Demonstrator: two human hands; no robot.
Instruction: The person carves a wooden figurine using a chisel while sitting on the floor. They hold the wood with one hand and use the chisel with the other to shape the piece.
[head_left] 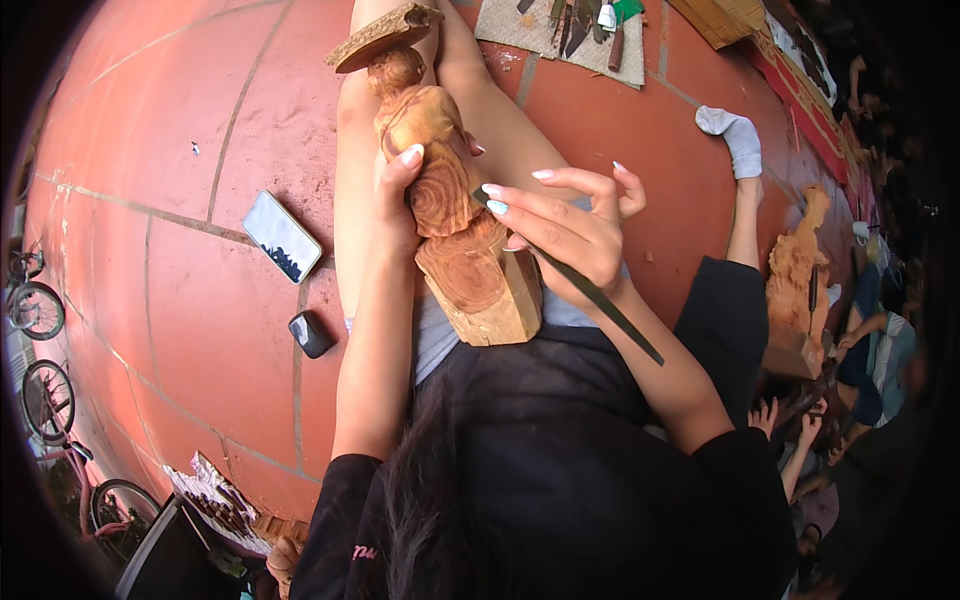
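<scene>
A carved wooden figure (445, 195) with a round head, a flat slab on top and a blocky base lies along my lap, its base toward my body. My left hand (398, 195) is wrapped around the figure's left side, the thumb resting on its body. Between the fingers and thumb of my right hand (580, 235) is a long, thin, dark flat carving tool (610, 310). Its front end meets the wood near the lower right of the figure's body; the other end extends back over my right forearm. My right ring and little fingers are raised.
On the red tiled floor (180, 330) to the left lie a phone (282, 236) and a small dark case (311, 334). Several tools rest on a mat (500, 25) at the top. At right are another wooden carving (797, 280), a socked foot (735, 135) and other people.
</scene>
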